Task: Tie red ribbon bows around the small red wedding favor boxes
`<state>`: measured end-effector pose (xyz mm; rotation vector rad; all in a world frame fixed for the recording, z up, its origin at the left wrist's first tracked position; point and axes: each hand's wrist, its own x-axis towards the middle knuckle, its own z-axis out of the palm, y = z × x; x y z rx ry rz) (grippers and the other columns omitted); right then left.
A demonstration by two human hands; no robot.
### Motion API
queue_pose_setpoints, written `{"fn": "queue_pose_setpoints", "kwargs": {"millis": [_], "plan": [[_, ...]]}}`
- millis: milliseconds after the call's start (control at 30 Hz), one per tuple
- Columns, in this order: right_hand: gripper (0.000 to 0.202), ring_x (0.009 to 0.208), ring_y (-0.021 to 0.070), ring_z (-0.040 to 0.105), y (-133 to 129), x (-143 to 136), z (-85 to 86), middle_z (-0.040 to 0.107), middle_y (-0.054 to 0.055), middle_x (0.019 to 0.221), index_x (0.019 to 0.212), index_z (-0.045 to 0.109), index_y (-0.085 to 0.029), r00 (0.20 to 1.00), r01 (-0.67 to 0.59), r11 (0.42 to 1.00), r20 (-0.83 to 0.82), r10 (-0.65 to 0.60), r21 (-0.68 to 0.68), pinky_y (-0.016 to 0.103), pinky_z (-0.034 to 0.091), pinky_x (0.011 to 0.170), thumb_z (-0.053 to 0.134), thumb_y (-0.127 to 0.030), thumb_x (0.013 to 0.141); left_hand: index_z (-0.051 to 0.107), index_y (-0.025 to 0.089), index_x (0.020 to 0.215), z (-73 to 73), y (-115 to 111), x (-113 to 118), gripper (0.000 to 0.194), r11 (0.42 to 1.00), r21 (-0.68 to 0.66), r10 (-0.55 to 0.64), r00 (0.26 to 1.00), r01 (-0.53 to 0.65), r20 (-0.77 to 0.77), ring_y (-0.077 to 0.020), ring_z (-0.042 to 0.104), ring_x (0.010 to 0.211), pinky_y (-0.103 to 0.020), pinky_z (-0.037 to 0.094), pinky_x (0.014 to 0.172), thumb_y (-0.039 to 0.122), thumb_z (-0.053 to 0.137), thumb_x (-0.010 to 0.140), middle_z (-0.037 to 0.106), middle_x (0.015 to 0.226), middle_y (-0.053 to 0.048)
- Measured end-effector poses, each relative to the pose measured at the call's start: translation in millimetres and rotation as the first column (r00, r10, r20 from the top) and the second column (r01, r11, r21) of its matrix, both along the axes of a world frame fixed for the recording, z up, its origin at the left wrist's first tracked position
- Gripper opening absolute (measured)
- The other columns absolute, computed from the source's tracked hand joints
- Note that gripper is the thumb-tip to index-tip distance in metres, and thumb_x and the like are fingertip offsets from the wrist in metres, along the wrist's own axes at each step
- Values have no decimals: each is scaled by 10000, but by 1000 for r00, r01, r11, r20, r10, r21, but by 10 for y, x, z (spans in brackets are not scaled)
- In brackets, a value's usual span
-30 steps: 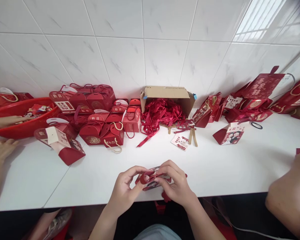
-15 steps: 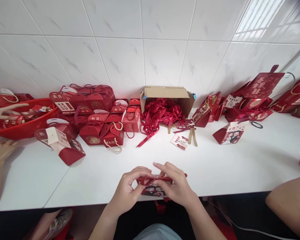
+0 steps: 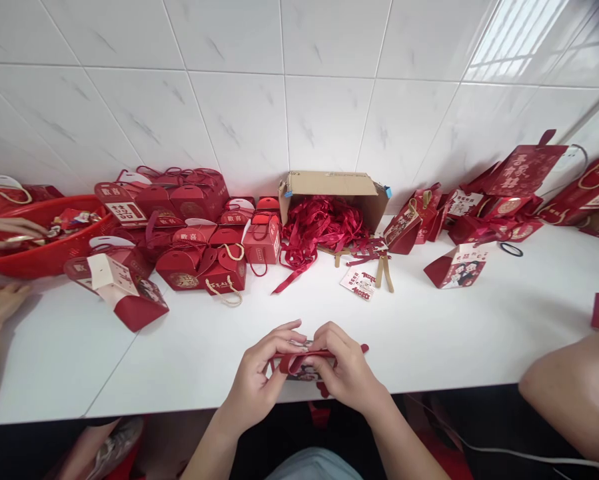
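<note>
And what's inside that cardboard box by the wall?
A big tangle of red ribbon is in the cardboard box, and some spills out onto the white table. Anything under or behind the ribbon is covered, so I can't tell.

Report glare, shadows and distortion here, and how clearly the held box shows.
Head view: a window reflection glares on the upper-right wall tiles; head view: tile seams fan outward, suggesting wide-angle distortion; head view: a shadow lies beside a co-worker's hand, far left; head view: fingers partly cover the held box and its print.
</note>
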<state>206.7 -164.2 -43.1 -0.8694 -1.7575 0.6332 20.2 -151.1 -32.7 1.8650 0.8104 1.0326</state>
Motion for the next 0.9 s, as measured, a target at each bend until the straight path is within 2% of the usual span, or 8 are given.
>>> {"fn": "queue_pose_setpoints", "kwargs": {"millis": [200,367,533,633,700,767,833,900], "plan": [[84,724,155,526,28,-23,-17,518,30,796,847,523,-201,1000,9,1000,6,-9,-5,272,476,609,537,-119,859,519,215,981,-17,-33,53,110,988,-147,63,991,-46,117,-188,589,1012,-325,495,859,149,519,893,605,993,-58],[93,710,161,522,68,-45,-15,511,32,778,819,527,-199,1000,29,1000,4,-29,10,279,463,585,511,-120,864,388,238,1008,-6,-35,154,278,952,-289,169,957,-97,235,-132,591,787,-263,504,713,199,612,849,597,878,-6],[81,732,172,535,72,-53,3,543,39,775,827,542,-203,999,46,994,-26,-44,94,307,474,621,542,-131,863,446,216,929,31,-43,101,222,973,-163,191,963,-161,187,-144,591,838,-275,514,769,163,635,827,577,849,-13],[82,741,174,534,45,-17,102,559,40,782,854,542,-207,998,50,979,-41,-43,196,344,477,675,559,-127,863,468,223,937,74,-67,53,218,995,-37,102,976,-97,190,-157,582,860,-296,510,798,114,618,823,571,859,-24],[83,732,174,541,17,45,201,575,39,775,858,550,-208,998,62,971,-14,-60,230,351,473,682,576,-128,859,473,240,1032,82,-82,70,287,999,27,22,985,-27,173,-196,564,988,-361,485,902,118,619,818,574,971,-53],[75,726,178,556,-22,157,294,591,38,756,844,572,-208,989,139,971,21,-146,195,340,470,666,589,-136,857,403,264,1214,52,-92,130,476,999,43,22,988,-29,150,-260,457,1210,-451,408,1022,153,630,811,502,1213,-109],[52,698,176,565,-70,340,352,597,34,729,814,596,-206,955,293,951,19,-296,103,311,462,621,609,-174,853,286,279,1339,-21,-100,212,622,994,59,82,992,-88,91,-306,292,1350,-522,321,1082,179,616,822,337,1410,-146],[103,641,167,557,-109,608,365,592,25,695,755,606,-199,866,500,866,-14,-500,-18,282,444,564,647,-258,830,350,289,1315,-126,-106,287,541,991,103,88,995,-82,-54,-318,256,1361,-546,297,1084,177,586,841,298,1451,-136]]}}
